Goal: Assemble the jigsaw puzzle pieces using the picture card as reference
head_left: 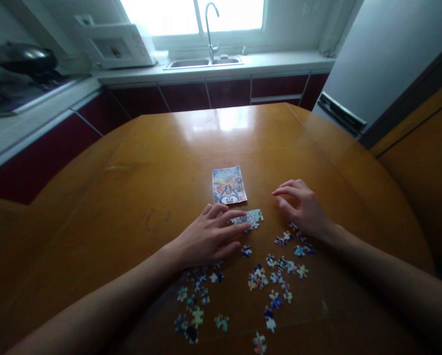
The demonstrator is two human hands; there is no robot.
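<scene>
From the head view, looking down over the worker's arms, I see the joined puzzle section (256, 216) on the worktop (169, 162), just short of the picture card (229, 184). The left hand (210, 234) reaches across it, fingers spread and seemingly resting on it; that grip is open, pinching nothing. The right hand (304, 204) hangs to the right, its grip loosely curled and unclosed, with nothing visible in it.

I'd judge it early going: only this small section is clearly together, while many loose pieces (198, 315) lie scattered nearer the person. Whether some in the piece cluster (258, 278) interlock, I can't tell.

The section's long axis runs left to right, its right end slightly farther off; the fingers hide much of its print. The card runs near to far, its lettered end pointing away.
</scene>
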